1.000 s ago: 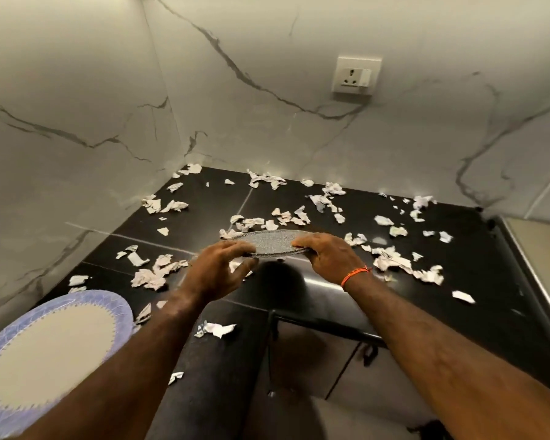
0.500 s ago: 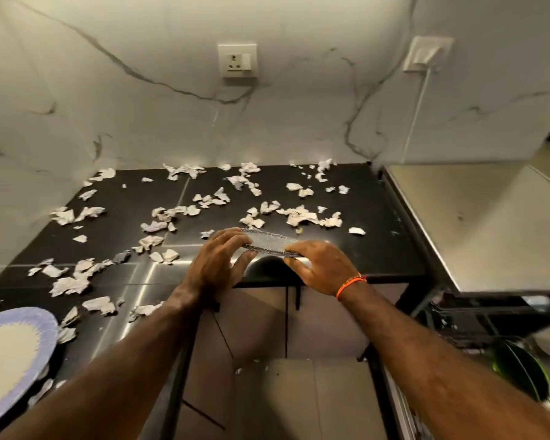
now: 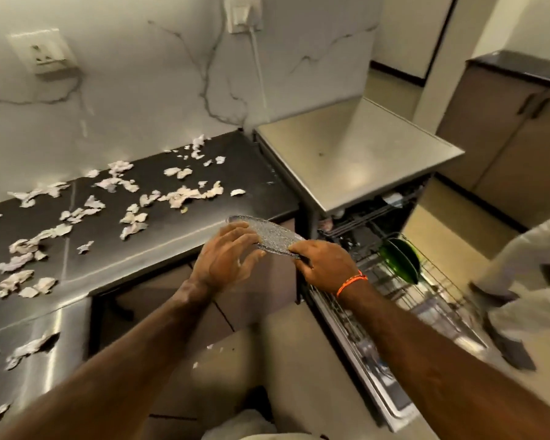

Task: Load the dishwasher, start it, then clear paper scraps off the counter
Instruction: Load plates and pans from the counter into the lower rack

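Now pinched in right hand (image 3: 326,265), left hand (image 3: 226,258) loosely steadying: glass plate (image 3: 269,234), dishwasher rack (image 3: 426,290) just rightward.

Paper scraps (image 3: 178,195) on the counter (image 3: 245,182), dishwasher (image 3: 356,160) right of it, plate (image 3: 400,260) in its rack (image 3: 438,281).
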Motion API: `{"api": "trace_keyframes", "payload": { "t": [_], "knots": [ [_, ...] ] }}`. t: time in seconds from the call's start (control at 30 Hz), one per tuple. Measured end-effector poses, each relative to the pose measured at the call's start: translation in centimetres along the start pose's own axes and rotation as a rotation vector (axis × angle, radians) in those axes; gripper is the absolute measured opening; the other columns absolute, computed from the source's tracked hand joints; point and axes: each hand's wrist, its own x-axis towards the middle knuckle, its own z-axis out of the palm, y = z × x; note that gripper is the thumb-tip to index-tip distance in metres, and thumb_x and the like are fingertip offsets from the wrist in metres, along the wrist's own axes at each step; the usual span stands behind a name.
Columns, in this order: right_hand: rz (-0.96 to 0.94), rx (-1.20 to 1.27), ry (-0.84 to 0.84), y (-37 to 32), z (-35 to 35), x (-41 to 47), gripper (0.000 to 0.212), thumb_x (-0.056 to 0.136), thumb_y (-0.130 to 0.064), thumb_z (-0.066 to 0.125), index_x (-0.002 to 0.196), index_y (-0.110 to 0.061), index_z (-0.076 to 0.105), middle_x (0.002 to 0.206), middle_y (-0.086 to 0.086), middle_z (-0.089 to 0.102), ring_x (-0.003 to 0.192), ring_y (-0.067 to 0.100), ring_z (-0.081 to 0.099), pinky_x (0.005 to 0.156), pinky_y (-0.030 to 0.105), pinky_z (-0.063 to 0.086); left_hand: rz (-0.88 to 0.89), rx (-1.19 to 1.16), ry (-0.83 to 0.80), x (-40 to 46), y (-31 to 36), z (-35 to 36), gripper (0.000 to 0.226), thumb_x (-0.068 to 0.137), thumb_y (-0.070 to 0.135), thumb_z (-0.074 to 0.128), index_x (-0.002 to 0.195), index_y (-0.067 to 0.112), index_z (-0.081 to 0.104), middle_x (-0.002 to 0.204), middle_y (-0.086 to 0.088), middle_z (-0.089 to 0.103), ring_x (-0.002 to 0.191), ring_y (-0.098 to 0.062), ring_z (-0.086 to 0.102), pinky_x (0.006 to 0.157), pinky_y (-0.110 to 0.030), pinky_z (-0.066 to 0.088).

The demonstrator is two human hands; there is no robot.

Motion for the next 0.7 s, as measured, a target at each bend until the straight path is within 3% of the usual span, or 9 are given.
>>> {"api": "trace_keyframes", "payload": {
  "t": [0.13, 0.27, 0.4, 0.53, 0.7],
  "knots": [
    [0.129, -0.023, -0.012, 3.9, -1.3, -3.7, 0.033, 0.096, -0.036, 0.06, 0.127, -0.026, 0.066, 0.123, 0.001, 0.07, 0.109, 0.023, 0.065, 0.087, 0.035, 0.051, 0.053, -0.038, -0.101, 3.5, 3.5, 3.6, 0.031, 0.085, 0.037, 0.076, 0.106, 0.014, 0.075, 0.108, -0.002, 0.073, 0.108, -0.022, 0.066, 0.093, -0.038, 0.056],
    [0.235, -0.016, -0.038, 7.7, -1.4, -6.7, 0.04, 0.101, -0.046, 0.049, 0.134, -0.025, 0.06, 0.125, 0.0, 0.069, 0.109, 0.022, 0.064, 0.085, 0.035, 0.051, 0.124, -0.09, -0.263, 7.3, 5.9, 8.4, 0.032, 0.09, 0.047, 0.063, 0.106, 0.021, 0.072, 0.112, 0.002, 0.072, 0.108, -0.02, 0.065, 0.091, -0.039, 0.057],
    [0.357, -0.005, -0.069, 11.3, -0.3, -8.4, 0.039, 0.1, -0.04, 0.045, 0.135, -0.027, 0.058, 0.117, 0.003, 0.07, 0.101, 0.025, 0.065, 0.08, 0.039, 0.055, 0.198, -0.129, -0.431, 10.8, 7.5, 14.1, 0.035, 0.092, 0.049, 0.055, 0.113, 0.025, 0.071, 0.117, 0.004, 0.07, 0.115, -0.019, 0.062, 0.094, -0.042, 0.055],
    [0.519, 0.047, -0.101, 15.9, 1.1, -8.7, 0.034, 0.095, -0.029, 0.043, 0.122, -0.023, 0.064, 0.102, 0.005, 0.071, 0.091, 0.026, 0.065, 0.074, 0.039, 0.055, 0.247, -0.199, -0.612, 14.5, 8.2, 20.4, 0.042, 0.092, 0.052, 0.046, 0.113, 0.025, 0.071, 0.114, 0.002, 0.07, 0.111, -0.022, 0.061, 0.095, -0.041, 0.053],
    [0.732, 0.093, -0.107, 21.9, 4.6, -7.7, 0.033, 0.092, -0.025, 0.051, 0.122, -0.025, 0.065, 0.115, 0.006, 0.071, 0.102, 0.03, 0.067, 0.082, 0.041, 0.056, 0.235, -0.256, -0.772, 18.2, 7.9, 29.1, 0.029, 0.093, 0.037, 0.06, 0.11, 0.018, 0.074, 0.106, -0.005, 0.071, 0.105, -0.027, 0.061, 0.092, -0.038, 0.05]
  ]
}}
